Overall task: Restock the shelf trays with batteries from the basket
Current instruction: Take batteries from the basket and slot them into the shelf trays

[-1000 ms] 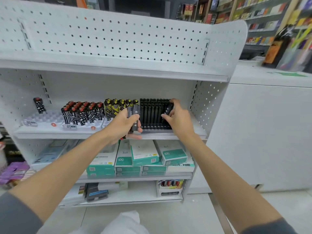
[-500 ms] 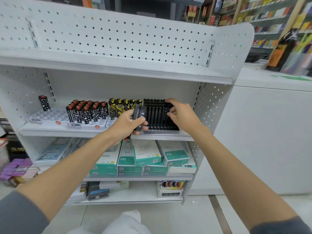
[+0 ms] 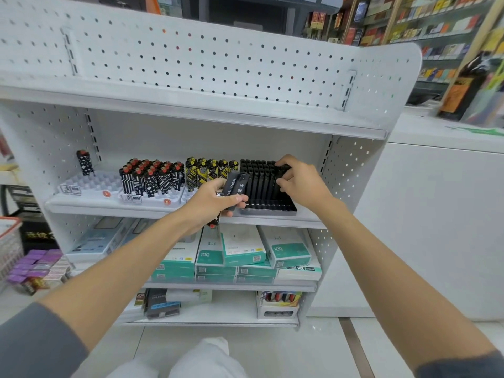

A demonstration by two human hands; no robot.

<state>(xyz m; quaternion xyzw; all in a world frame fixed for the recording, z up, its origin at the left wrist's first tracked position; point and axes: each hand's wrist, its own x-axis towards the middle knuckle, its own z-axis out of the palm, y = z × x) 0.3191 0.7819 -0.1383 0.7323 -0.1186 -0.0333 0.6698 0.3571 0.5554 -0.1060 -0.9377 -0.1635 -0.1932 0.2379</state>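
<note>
Shifted slightly since a moment back: right grip (image 3: pixel 300 182) curled tighter onto the right end of the black row in the tray (image 3: pixel 270 210).
Left grip (image 3: pixel 215 204) clamped round a few slim black batteries (image 3: pixel 235 186), held upright just in front of the tray on the middle shelf (image 3: pixel 136 211). Right grip pinching the end stick of the row. Probably light, rigid and smooth-sided, so apt to slip or topple neighbours; best pinched near the top on the flat faces, then lowered straight into a slot. Basket (image 3: pixel 11 241) at far left.
</note>
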